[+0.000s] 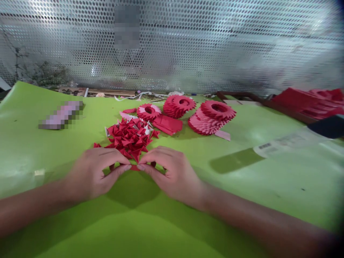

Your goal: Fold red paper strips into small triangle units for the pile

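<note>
A small strip of red paper [134, 167] is held between both hands above the green table [129, 233]. My left hand [100, 170] pinches its left end between thumb and forefinger. At the right end, the thumb and forefinger of my right hand [168, 170] are pressed together on it. Just beyond the fingertips lies a heap of folded red paper triangles [129, 138], a few showing white. Behind the heap sits a small ring of folded paper [148, 111], with flat red paper pieces [168, 124] beside it.
Two stacks of interlocked red and pink rings [178, 105] [211, 117] stand farther back. A clear bottle [285, 141] with a dark cap lies at the right, near red paper stacks [309, 102]. A blurred-out object [61, 115] lies back left. A perforated metal screen [172, 46] rises behind.
</note>
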`<state>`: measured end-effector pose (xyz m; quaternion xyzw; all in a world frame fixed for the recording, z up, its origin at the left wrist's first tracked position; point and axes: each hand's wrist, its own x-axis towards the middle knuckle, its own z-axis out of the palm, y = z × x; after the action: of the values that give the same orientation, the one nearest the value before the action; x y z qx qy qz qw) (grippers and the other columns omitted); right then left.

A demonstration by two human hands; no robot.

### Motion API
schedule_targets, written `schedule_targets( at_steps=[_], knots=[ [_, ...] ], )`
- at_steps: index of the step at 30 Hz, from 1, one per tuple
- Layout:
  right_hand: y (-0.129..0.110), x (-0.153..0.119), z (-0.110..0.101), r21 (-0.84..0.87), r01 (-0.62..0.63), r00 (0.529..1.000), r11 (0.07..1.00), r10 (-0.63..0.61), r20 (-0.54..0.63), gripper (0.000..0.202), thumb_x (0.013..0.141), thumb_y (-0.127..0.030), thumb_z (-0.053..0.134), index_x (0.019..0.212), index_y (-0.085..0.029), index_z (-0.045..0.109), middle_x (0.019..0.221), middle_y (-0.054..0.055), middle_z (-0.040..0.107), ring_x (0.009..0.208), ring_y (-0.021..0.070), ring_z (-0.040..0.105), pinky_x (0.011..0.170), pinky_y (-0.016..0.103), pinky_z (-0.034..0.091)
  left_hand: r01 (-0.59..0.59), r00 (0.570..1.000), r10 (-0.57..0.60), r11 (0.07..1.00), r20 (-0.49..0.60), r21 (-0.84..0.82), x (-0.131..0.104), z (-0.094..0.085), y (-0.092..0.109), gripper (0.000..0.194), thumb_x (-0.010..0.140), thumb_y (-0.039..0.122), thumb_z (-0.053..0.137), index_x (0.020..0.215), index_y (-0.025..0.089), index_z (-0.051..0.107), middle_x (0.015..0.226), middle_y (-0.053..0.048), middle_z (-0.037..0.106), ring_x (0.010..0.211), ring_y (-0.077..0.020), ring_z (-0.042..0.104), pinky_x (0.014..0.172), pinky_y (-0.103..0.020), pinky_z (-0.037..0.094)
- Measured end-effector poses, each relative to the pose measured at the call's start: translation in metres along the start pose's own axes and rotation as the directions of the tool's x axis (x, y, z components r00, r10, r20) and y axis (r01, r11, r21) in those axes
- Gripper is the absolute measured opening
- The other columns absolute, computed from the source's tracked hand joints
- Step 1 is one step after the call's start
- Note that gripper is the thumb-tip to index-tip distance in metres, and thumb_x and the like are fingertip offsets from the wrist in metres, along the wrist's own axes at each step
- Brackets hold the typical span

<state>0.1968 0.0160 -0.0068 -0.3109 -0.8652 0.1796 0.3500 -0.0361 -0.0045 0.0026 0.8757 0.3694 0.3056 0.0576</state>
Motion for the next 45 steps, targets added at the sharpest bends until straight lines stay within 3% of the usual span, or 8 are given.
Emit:
schedule_targets(
  at_steps=[4,8,12,22,27,34,39,45],
  knots=[
    [-0.0003,0.0,0.0026,-0.029,0.031,0.999,0.999,-0.031,0.02,0.009,0.096,-0.02,0.067,0.091,-0.016,0.073,0.086,0.003,0.078,0.074,0.0159,0.068,0.068,0.027,0.05,-0.031,0.999,0.029,0.999,0.044,0.027,-0.0005,0.0029,-0.0002,0.018,0.099,0.022,0.058,0.094,0.016,0.075,0.084,-0.002,0.079,0.067,-0.0162,0.072,0.061,-0.027,0.053],
    [-0.0026,0.0006,0.0024,0.029,0.066,0.998,0.997,-0.067,0.019,0.009,0.096,-0.021,0.067,0.092,-0.014,0.073,0.085,0.004,0.077,0.073,0.015,0.068,0.065,0.025,0.049,-0.081,0.996,0.079,0.996,-0.042,-0.033,-0.0011,0.0048,0.0017,0.017,0.099,0.018,0.058,0.09,0.015,0.073,0.081,-0.001,0.077,0.068,-0.0136,0.07,0.064,-0.024,0.052],
    [-0.0035,0.0003,0.0021,0.072,0.043,0.999,0.996,-0.044,0.009,0.008,0.095,-0.018,0.066,0.098,-0.014,0.073,0.088,0.004,0.077,0.074,0.0146,0.068,0.067,0.025,0.051,0.019,0.996,-0.032,0.987,-0.081,-0.158,-0.0014,0.004,0.0043,0.011,0.095,0.015,0.063,0.088,0.015,0.072,0.08,0.0,0.076,0.067,-0.0106,0.068,0.064,-0.02,0.051],
    [-0.0018,0.0014,-0.0011,0.144,-0.044,0.998,0.989,0.038,0.045,0.019,0.101,-0.014,0.052,0.104,-0.017,0.071,0.1,0.003,0.077,0.089,0.0142,0.07,0.076,0.024,0.052,0.217,0.973,-0.229,0.938,-0.015,-0.27,0.0036,0.0018,0.003,0.013,0.094,0.02,0.065,0.084,0.018,0.074,0.079,0.003,0.077,0.067,-0.0096,0.069,0.062,-0.017,0.051],
    [-0.0035,0.0026,-0.0009,0.124,-0.134,0.987,0.983,0.121,0.11,0.018,0.099,-0.028,0.061,0.108,-0.016,0.071,0.101,0.005,0.077,0.081,0.0154,0.069,0.07,0.026,0.052,0.246,0.965,-0.262,0.928,-0.02,-0.281,0.0035,0.0025,0.0037,0.014,0.093,0.02,0.065,0.083,0.019,0.074,0.079,0.002,0.077,0.068,-0.0109,0.069,0.062,-0.018,0.051],
    [0.0003,0.0032,-0.0006,0.1,-0.083,0.986,0.991,0.067,0.151,0.025,0.102,-0.017,0.048,0.11,-0.015,0.072,0.1,0.007,0.076,0.086,0.0172,0.068,0.076,0.029,0.051,0.275,0.955,-0.294,0.923,-0.031,-0.269,0.0029,0.0009,0.003,0.014,0.094,0.023,0.065,0.084,0.019,0.075,0.081,0.001,0.078,0.07,-0.0122,0.07,0.063,-0.02,0.052],
    [-0.0005,0.0035,-0.0007,0.12,-0.14,0.98,0.983,0.12,0.16,0.016,0.1,-0.027,0.059,0.104,-0.017,0.071,0.095,0.005,0.076,0.08,0.0164,0.067,0.073,0.028,0.05,0.291,0.953,-0.303,0.908,0.006,-0.301,0.0023,0.0019,0.0027,0.014,0.093,0.025,0.066,0.085,0.019,0.075,0.082,0.001,0.078,0.07,-0.0121,0.07,0.064,-0.02,0.051],
    [0.0033,0.0019,-0.0005,0.107,-0.102,0.988,0.989,0.088,0.128,0.022,0.104,-0.022,0.049,0.105,-0.017,0.071,0.099,0.005,0.076,0.088,0.017,0.068,0.077,0.028,0.05,0.344,0.937,-0.304,0.893,0.174,-0.291,0.0041,0.0049,0.0007,0.019,0.095,0.031,0.062,0.087,0.02,0.075,0.08,0.001,0.076,0.067,-0.0128,0.068,0.057,-0.02,0.048]
  ],
)
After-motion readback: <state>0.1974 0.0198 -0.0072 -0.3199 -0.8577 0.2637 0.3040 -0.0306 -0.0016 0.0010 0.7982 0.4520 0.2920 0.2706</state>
